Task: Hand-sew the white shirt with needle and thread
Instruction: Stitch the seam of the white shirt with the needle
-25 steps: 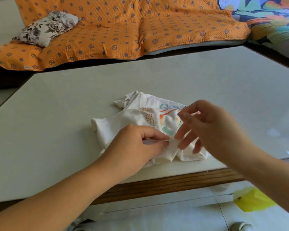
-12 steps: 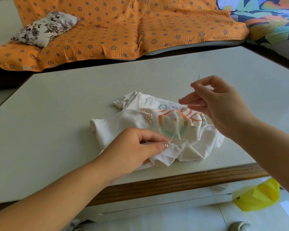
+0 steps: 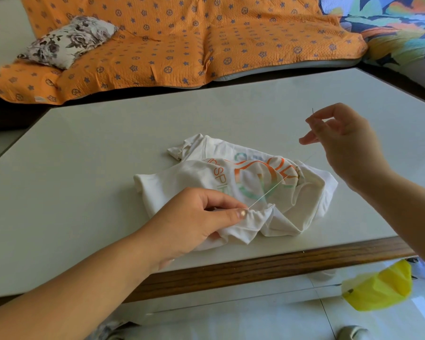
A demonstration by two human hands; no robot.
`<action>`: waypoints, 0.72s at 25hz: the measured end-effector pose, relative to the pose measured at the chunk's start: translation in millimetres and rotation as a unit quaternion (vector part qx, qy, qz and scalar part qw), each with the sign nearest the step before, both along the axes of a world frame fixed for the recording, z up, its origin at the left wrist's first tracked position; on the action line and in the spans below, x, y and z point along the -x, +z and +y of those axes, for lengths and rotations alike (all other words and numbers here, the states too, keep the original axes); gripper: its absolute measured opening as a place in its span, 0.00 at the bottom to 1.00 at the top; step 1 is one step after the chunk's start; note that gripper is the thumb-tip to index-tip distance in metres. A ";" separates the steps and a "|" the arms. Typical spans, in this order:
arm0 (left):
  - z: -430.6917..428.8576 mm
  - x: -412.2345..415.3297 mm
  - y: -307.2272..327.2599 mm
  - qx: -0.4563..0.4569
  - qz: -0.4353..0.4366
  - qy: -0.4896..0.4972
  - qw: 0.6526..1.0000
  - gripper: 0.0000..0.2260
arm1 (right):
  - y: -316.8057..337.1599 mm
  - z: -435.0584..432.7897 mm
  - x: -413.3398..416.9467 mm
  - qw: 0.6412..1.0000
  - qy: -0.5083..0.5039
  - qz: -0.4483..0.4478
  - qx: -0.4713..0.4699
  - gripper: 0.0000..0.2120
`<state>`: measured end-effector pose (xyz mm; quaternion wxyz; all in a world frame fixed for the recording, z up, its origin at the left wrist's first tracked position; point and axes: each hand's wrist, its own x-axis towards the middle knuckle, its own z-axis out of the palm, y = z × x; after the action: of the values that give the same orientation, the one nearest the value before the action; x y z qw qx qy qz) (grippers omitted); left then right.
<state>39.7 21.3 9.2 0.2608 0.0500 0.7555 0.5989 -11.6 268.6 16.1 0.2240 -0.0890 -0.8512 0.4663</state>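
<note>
Centre of frame: the white shirt (image 3: 187,177), soft and limp, is lying crumpled on the table (image 3: 108,155). My left hand (image 3: 194,222) is pinching its gathered edge, lower centre. My right hand (image 3: 346,146), at right, is pinching the needle (image 3: 313,112), apparently drawing the fine thread (image 3: 268,192) taut.

Setting: home living room.
- Sofa (image 3: 280,71), across the top of the frame, draped with an orange cover (image 3: 182,45) printed with blue stars and wheels.
- Floral cushion (image 3: 69,41), upper left, lying on the cover.
- Bright multicoloured throw (image 3: 390,33), upper right corner, over further seating.
- Low table (image 3: 108,143), centre, pale glossy top with a wooden edge (image 3: 255,268).
- Shiny light floor tiles (image 3: 255,315), bottom.
- Yellow plastic bag (image 3: 378,290), lower right, on the floor.
</note>
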 end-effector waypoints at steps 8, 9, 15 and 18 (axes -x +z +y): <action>1.5 0.2 1.7 -0.011 0.012 0.020 1.000 0.05 | -2.4 -56.3 -57.0 0.964 0.224 -0.024 -0.137 0.05; 1.4 0.9 1.9 -0.013 0.014 0.025 1.000 0.06 | -9.4 -63.9 -66.6 0.956 0.239 0.008 -0.173 0.07; -7.5 2.0 8.3 0.040 0.076 0.006 0.996 0.03 | -25.0 -64.4 -72.3 0.959 0.263 -0.030 -0.103 0.05; -12.6 4.2 6.4 0.048 0.108 0.007 0.993 0.05 | -19.9 -63.5 -74.6 0.952 0.287 -0.102 -0.025 0.07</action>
<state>35.5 8.7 15.6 0.1751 0.0965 0.8077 0.5546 63.0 205.1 -3.9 -0.0046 0.1175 -0.8703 0.4782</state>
